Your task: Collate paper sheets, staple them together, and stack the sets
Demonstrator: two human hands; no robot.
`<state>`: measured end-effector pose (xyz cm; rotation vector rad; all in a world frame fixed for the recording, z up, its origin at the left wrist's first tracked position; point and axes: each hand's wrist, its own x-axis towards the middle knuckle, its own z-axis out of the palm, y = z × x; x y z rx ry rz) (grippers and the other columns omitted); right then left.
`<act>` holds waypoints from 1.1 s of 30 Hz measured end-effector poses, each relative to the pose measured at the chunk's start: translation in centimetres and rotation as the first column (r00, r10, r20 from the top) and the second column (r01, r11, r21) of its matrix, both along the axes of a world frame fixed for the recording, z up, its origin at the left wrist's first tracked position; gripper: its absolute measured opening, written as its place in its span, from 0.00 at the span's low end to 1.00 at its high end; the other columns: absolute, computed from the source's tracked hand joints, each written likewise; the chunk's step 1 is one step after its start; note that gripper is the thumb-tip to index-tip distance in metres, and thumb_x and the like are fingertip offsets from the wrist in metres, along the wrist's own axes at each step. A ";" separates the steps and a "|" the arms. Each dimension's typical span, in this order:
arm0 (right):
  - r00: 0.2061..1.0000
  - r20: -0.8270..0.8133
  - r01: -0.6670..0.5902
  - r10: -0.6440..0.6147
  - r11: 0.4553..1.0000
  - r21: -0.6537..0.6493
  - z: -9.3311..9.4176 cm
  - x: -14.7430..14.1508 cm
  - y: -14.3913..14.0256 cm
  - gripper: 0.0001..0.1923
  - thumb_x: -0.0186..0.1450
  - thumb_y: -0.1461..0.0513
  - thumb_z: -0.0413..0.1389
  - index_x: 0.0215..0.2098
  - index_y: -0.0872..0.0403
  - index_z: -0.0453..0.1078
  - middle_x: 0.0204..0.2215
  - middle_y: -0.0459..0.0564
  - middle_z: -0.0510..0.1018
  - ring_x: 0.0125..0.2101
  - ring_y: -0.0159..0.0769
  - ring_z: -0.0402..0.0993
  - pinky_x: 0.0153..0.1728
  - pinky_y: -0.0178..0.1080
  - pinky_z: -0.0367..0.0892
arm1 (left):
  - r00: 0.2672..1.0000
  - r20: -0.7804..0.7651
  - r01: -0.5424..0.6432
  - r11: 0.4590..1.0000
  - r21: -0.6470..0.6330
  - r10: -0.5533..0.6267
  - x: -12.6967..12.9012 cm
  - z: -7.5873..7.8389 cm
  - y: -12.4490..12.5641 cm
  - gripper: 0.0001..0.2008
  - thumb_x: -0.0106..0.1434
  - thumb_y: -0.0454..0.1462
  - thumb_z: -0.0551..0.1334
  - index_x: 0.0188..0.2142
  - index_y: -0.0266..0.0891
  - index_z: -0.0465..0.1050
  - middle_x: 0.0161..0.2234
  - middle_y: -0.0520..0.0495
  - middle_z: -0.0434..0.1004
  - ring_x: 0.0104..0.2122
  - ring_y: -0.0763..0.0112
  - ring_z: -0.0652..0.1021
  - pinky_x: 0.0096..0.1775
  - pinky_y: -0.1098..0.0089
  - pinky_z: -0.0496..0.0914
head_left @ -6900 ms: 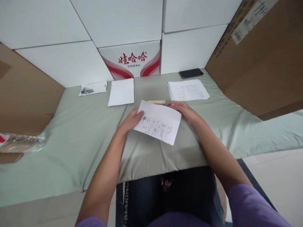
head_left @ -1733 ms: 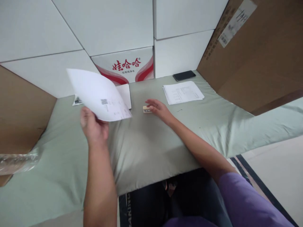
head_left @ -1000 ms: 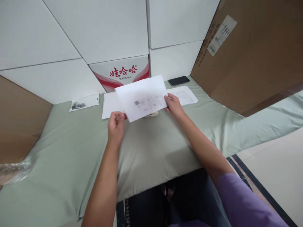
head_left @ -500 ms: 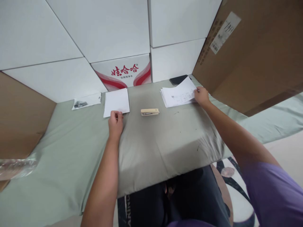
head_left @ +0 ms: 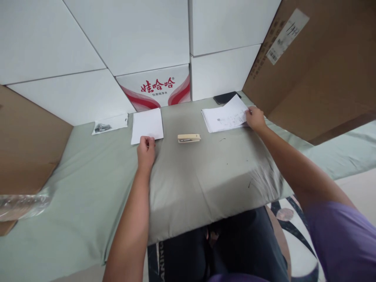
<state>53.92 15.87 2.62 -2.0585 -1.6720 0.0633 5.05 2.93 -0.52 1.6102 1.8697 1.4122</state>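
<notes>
At the right, my right hand (head_left: 256, 118) pinches the near right corner of a printed sheet of paper (head_left: 235, 109). The far edge of that sheet stands raised and bent above a stack of papers (head_left: 209, 118). On the left, my left hand (head_left: 146, 150) rests at the near edge of some blank white paper (head_left: 147, 124). Its fingers are curled in with the thumb against them; anything between them is hidden. A cream stapler (head_left: 188, 138) lies on its side between the two paper piles, apart from both hands.
Behind the right stack lies a dark phone (head_left: 225, 98). A clear plastic bag with dark small items (head_left: 109, 125) lies at the far left. White boxes (head_left: 152, 33) wall off the back, brown cartons (head_left: 326, 70) the sides. Green cloth (head_left: 194, 188) covers the surface.
The whole view has shifted slightly to the right. Both hands keep about the same places on the papers, and the raised sheet looks nearly unchanged.
</notes>
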 end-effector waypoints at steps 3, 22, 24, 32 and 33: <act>1.000 -0.006 -0.010 0.010 1.000 -0.004 0.1 -0.4 -0.2 0.11 0.70 0.63 0.46 0.39 0.56 0.70 0.40 0.60 0.76 0.42 0.44 0.69 0.45 0.43 0.60 | 1.000 -0.004 0.005 1.000 -0.006 -0.005 0.0 0.0 0.0 0.14 0.70 0.49 0.56 0.35 0.42 0.64 0.26 0.53 0.71 0.27 0.70 0.71 0.34 0.69 0.63; 0.984 0.089 0.162 -0.155 0.984 -0.077 -0.7 -1.2 -0.9 0.22 0.66 0.54 0.56 0.54 0.58 0.72 0.46 0.67 0.75 0.46 0.53 0.71 0.45 0.49 0.64 | 0.999 -0.039 -0.012 1.000 -0.021 0.011 0.0 0.1 0.0 0.12 0.69 0.47 0.57 0.33 0.42 0.65 0.26 0.54 0.68 0.28 0.70 0.69 0.33 0.69 0.61; 0.983 0.081 0.169 -0.164 0.984 -0.058 -0.9 -1.2 -0.8 0.26 0.65 0.53 0.58 0.57 0.58 0.70 0.50 0.68 0.74 0.47 0.55 0.71 0.46 0.50 0.65 | 0.999 -0.044 -0.013 1.000 -0.018 0.012 0.0 0.1 -0.1 0.12 0.69 0.47 0.57 0.33 0.42 0.65 0.26 0.54 0.68 0.27 0.70 0.69 0.33 0.69 0.60; 0.973 0.033 0.230 -0.229 0.972 -0.039 -0.9 -1.5 -1.4 0.29 0.67 0.50 0.57 0.60 0.58 0.69 0.56 0.68 0.69 0.49 0.55 0.71 0.49 0.51 0.66 | 0.999 -0.038 -0.012 1.000 -0.024 0.011 0.0 0.1 0.0 0.13 0.69 0.46 0.57 0.32 0.42 0.64 0.25 0.54 0.66 0.27 0.71 0.68 0.33 0.69 0.61; 0.970 0.025 0.243 -0.243 0.970 -0.010 -0.8 -1.7 -1.7 0.28 0.67 0.50 0.55 0.60 0.58 0.68 0.56 0.68 0.68 0.48 0.54 0.72 0.48 0.50 0.66 | 0.999 -0.034 -0.014 1.000 -0.023 0.013 0.1 0.1 0.0 0.13 0.69 0.47 0.57 0.32 0.42 0.64 0.25 0.54 0.66 0.27 0.70 0.68 0.33 0.69 0.61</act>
